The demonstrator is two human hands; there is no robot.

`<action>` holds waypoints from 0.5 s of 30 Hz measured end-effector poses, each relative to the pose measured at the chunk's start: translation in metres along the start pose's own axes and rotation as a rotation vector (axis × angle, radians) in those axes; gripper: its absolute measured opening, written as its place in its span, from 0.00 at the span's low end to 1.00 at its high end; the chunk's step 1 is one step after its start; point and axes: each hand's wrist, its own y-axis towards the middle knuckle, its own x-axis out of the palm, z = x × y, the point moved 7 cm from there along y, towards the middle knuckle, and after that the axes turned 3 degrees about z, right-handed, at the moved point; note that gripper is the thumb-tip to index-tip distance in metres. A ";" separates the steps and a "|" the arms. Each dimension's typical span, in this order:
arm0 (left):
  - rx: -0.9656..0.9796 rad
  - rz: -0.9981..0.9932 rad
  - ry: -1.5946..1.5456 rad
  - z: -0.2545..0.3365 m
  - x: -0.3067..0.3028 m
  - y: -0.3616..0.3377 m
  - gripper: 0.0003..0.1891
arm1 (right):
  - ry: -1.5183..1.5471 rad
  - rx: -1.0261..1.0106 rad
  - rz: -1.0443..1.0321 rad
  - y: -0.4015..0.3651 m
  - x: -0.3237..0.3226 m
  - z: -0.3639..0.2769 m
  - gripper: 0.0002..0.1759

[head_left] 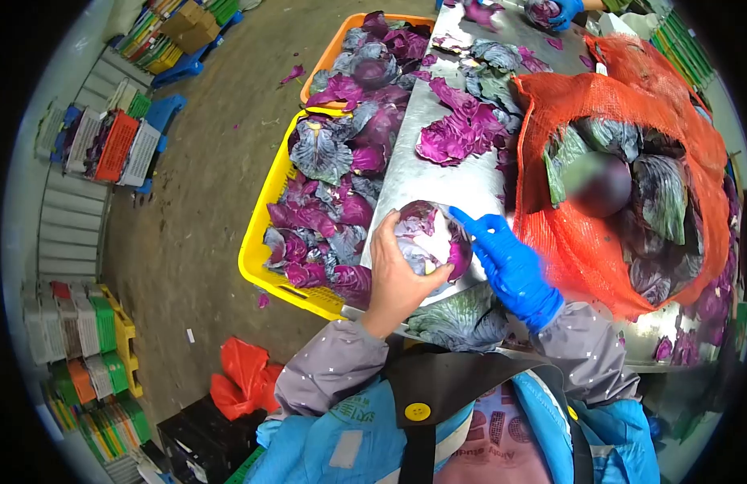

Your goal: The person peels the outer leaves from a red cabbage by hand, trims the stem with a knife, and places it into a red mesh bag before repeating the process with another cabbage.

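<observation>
A red cabbage with pale and purple patches is held above the metal table. My bare left hand grips its left and near side, fingers and thumb spread around it. My right hand, in a blue glove, is at the cabbage's right side with the index finger stretched toward its top edge. The other gloved fingers are curled, and I cannot make out what they hold. Below my hands a greenish outer cabbage leaf lies at the table's near edge.
Left of the metal table stand a yellow crate and an orange crate, both full of leaves. Loose purple leaves lie ahead. An orange mesh sack of cabbages stands right. Another person's blue-gloved hand is at the far end.
</observation>
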 end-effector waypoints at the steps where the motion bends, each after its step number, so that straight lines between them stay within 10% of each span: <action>1: -0.010 0.000 -0.001 0.002 0.003 0.002 0.50 | -0.049 0.015 -0.034 -0.003 0.007 0.000 0.32; 15: 0.074 -0.023 0.183 0.024 0.016 0.011 0.47 | -0.547 -0.093 -0.198 0.067 0.015 0.033 0.26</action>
